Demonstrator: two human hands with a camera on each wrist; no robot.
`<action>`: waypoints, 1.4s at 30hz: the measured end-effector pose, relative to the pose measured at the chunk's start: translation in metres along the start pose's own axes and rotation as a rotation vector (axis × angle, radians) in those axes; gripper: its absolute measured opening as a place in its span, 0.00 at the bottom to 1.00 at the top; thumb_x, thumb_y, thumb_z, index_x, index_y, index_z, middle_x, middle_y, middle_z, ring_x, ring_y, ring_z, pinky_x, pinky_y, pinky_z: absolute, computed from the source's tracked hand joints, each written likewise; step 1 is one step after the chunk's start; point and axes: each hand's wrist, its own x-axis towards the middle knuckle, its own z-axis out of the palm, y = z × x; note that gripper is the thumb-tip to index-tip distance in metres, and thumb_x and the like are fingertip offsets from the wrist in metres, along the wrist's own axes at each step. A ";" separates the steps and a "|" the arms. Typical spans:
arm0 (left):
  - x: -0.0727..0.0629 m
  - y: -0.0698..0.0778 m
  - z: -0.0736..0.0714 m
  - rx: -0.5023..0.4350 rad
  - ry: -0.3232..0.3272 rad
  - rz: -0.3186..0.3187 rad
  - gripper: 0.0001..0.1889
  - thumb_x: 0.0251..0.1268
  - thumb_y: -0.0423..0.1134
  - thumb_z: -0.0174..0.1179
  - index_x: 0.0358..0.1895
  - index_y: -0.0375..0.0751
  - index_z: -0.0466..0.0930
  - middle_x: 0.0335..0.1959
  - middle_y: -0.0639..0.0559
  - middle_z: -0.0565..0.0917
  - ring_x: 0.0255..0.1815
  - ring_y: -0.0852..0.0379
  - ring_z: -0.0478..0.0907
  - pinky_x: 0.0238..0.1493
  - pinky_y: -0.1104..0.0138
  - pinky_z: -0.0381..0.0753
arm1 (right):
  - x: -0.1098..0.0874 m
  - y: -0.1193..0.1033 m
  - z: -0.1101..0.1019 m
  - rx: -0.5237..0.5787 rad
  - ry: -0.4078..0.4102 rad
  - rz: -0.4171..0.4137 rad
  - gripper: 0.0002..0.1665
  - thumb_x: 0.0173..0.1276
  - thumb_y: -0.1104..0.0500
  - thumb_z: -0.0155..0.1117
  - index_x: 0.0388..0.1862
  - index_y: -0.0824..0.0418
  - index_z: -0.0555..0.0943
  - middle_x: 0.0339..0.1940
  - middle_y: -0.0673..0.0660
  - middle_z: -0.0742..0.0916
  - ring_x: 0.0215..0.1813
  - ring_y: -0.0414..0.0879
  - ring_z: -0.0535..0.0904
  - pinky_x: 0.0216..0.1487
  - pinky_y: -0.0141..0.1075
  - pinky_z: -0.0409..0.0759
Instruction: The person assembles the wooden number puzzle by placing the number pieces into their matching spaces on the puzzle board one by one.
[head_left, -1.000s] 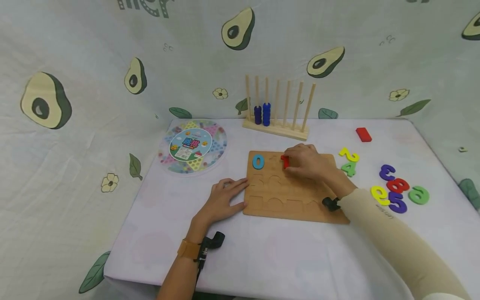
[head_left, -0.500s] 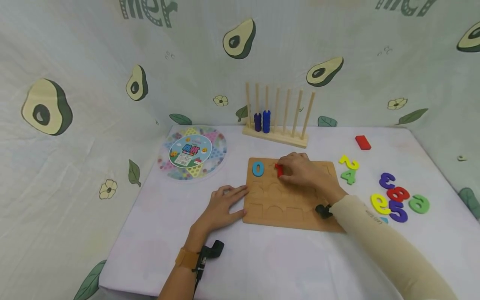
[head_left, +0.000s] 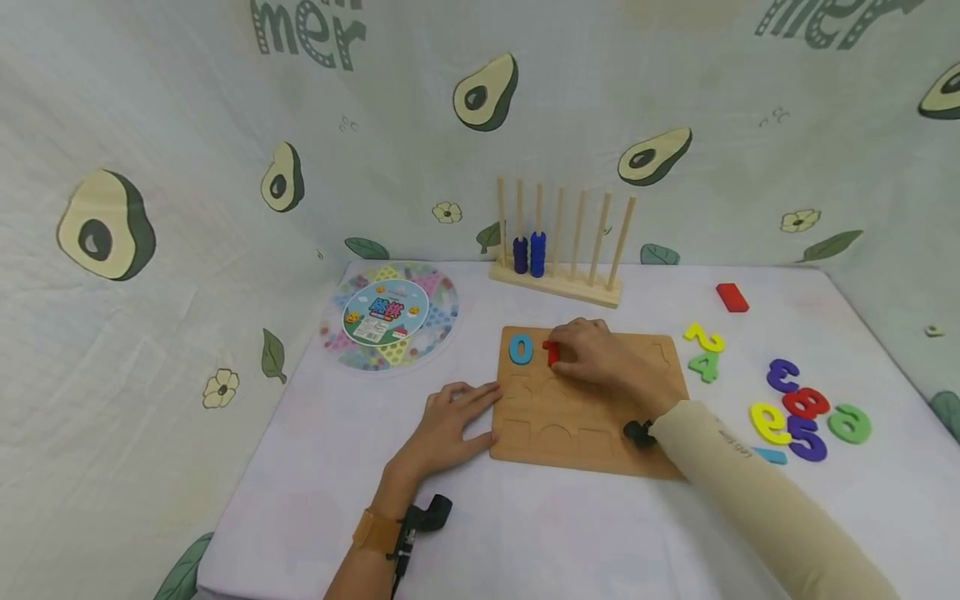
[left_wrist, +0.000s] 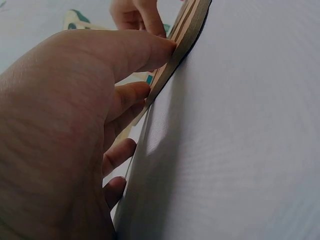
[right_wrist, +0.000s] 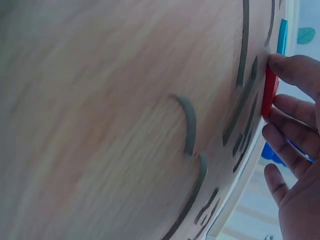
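Observation:
A wooden number puzzle board (head_left: pixel 592 417) with recessed number shapes lies on the table. The blue 0 (head_left: pixel 521 349) sits at its top left. My right hand (head_left: pixel 596 354) pinches a red number 1 (head_left: pixel 552 353) between thumb and fingers, just right of the 0. In the right wrist view the red piece (right_wrist: pixel 270 87) stands close over the board, partly covered by the fingertips. At the board's left edge my left hand (head_left: pixel 450 425) has its fingers spread, and its thumb and index finger touch the edge. The left wrist view shows the thumb (left_wrist: pixel 145 50) against the board's side.
Right of the board lie loose number pieces, among them a yellow 2 (head_left: pixel 704 337), a green 4 (head_left: pixel 705 366), and a red 8 (head_left: pixel 806 403). A red block (head_left: pixel 732 297) lies farther back. Behind stand a peg rack (head_left: pixel 558 287) and a round game box (head_left: pixel 337 292).
My right hand has moved left along the board's top row with the red 1, nearer to the blue 0. My left hand has stayed at the board's left edge.

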 end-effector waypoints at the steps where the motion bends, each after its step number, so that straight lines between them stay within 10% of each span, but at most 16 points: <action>1: 0.001 0.001 0.000 0.000 0.000 0.002 0.34 0.69 0.60 0.57 0.76 0.60 0.65 0.77 0.67 0.62 0.70 0.51 0.59 0.60 0.50 0.59 | -0.001 0.001 0.000 0.001 0.002 0.005 0.27 0.65 0.50 0.71 0.59 0.62 0.82 0.60 0.58 0.84 0.63 0.58 0.73 0.59 0.57 0.65; 28: 0.004 0.006 0.001 0.019 0.001 -0.022 0.34 0.68 0.63 0.56 0.76 0.62 0.65 0.76 0.65 0.63 0.69 0.51 0.60 0.59 0.50 0.60 | -0.010 -0.003 0.002 -0.038 0.004 0.093 0.33 0.68 0.44 0.68 0.67 0.59 0.77 0.68 0.58 0.79 0.68 0.58 0.69 0.63 0.60 0.63; 42: -0.002 0.005 0.000 0.004 -0.004 -0.031 0.34 0.68 0.63 0.56 0.76 0.63 0.64 0.77 0.67 0.62 0.69 0.51 0.59 0.60 0.49 0.58 | -0.054 0.011 -0.012 -0.001 0.143 0.118 0.24 0.70 0.51 0.67 0.60 0.62 0.81 0.60 0.59 0.83 0.67 0.57 0.70 0.62 0.58 0.61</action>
